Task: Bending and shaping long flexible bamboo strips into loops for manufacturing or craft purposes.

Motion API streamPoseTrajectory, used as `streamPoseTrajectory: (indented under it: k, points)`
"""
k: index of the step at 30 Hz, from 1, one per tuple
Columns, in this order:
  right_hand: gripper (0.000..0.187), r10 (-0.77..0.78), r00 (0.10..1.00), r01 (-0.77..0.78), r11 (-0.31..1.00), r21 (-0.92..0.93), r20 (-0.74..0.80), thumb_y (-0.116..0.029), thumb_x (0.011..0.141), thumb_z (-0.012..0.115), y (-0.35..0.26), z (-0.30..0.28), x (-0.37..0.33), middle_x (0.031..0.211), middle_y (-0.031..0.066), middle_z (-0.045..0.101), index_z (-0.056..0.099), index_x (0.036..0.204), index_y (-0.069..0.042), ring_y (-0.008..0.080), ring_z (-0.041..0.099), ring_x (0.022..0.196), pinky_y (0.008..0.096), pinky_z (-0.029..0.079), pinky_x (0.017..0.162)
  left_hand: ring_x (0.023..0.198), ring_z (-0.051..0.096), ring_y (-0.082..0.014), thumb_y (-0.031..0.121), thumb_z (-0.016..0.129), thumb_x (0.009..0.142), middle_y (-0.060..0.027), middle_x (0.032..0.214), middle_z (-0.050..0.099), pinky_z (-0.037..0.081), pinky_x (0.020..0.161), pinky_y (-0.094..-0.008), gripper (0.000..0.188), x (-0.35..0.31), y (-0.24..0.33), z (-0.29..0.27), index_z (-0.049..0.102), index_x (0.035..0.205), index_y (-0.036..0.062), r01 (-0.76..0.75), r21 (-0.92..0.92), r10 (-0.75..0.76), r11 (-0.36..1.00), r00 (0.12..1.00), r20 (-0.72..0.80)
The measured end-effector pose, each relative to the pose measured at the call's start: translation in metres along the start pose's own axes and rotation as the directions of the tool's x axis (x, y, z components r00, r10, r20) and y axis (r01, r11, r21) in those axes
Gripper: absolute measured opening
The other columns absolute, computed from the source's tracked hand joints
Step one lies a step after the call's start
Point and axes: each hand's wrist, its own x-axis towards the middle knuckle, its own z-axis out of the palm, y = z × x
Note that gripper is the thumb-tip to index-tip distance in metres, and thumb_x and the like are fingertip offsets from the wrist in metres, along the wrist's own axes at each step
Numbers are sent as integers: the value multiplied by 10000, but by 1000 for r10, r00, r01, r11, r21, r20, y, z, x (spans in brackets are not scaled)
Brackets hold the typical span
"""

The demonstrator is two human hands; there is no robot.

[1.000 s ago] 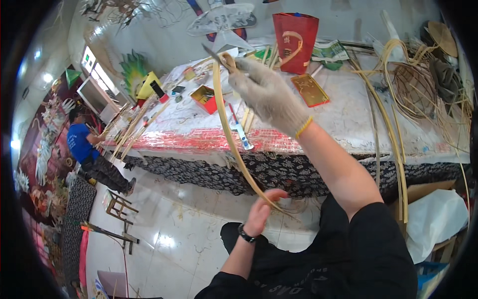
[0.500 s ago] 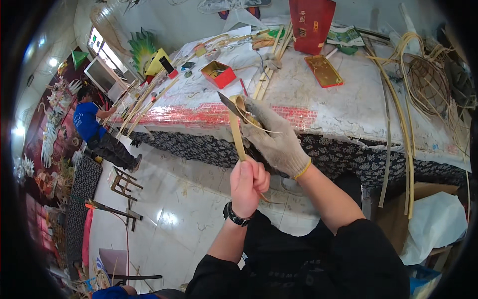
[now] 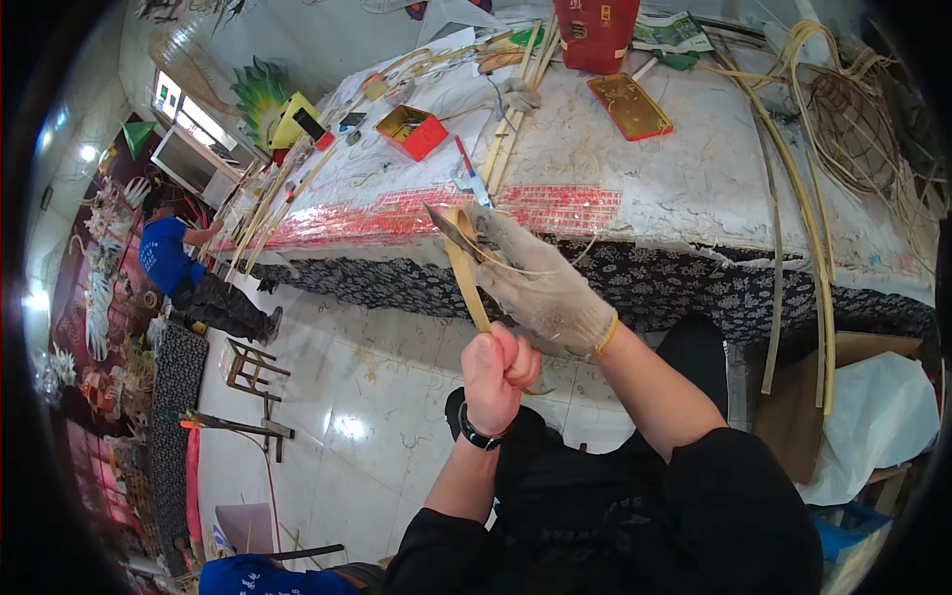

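Note:
A pale bamboo strip (image 3: 468, 286) runs steeply between my two hands, its upper end curling over beside a knife. My bare left hand (image 3: 498, 369) is closed round the strip's lower part, thumb on top; a short tail pokes out below the fist. My right hand (image 3: 548, 290), in a whitish work glove with a yellow cuff, is closed on the knife (image 3: 451, 230). Its dark pointed blade crosses the strip near the curl. The handle is hidden in the glove. A thin sliver of bamboo (image 3: 521, 270) lies across the gloved fingers.
Ahead stands a long paper-covered table (image 3: 694, 183) holding an open red box (image 3: 412, 134), a red-rimmed tray (image 3: 632, 107) and a red bag (image 3: 598, 35). Long bamboo strips (image 3: 819, 288) overhang its right edge. A wooden stool (image 3: 256, 365) and a person in blue (image 3: 164, 256) are at left.
The table and its contents have shifted up and left in view. My left fist sits slightly lower, with less tail below it. Both hands keep their grips.

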Motion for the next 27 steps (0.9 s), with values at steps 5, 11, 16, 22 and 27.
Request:
streamPoseTrajectory:
  k: [5,11,16,22,27]
  points:
    - [506,138,983,-147,987,68,121,-136,982,614,3,-5,-11,1208,160,631,456,1447,-12,186,633,1063,307,498,959,488,188,-88,455,311,1100,36,583,272,213,467,-281,473,-6,-6,2,349,776,113,19,-4,-19,1000,999,44]
    - [390,46,998,-43,996,76,-35,-145,988,601,11,4,-28,1083,120,640,526,1358,-51,186,621,958,318,511,860,486,202,-90,465,327,1094,36,579,270,217,472,-285,477,-12,-17,5,350,772,114,50,-33,-49,998,998,37]
    - [299,193,967,-198,980,-14,-165,-160,989,597,-1,2,-30,940,123,639,564,1256,-29,190,621,833,332,515,760,485,214,-93,469,341,1089,36,576,269,222,473,-286,471,-21,-30,7,351,776,119,41,29,-41,999,999,-1]
    - [282,68,989,-84,989,-121,-130,-206,1005,575,7,7,-36,835,151,608,582,1204,-7,201,622,743,341,513,705,488,217,-89,468,343,1090,38,576,267,221,471,-283,465,-29,-35,7,351,780,121,-62,61,63,996,998,-2]
    - [289,168,966,-196,972,-129,-198,-246,1020,545,34,-11,-32,838,170,608,581,1172,-2,242,627,749,351,510,705,492,206,-82,468,341,1092,42,584,266,211,467,-274,466,-25,-29,-6,349,779,122,25,-53,-28,998,998,-47]
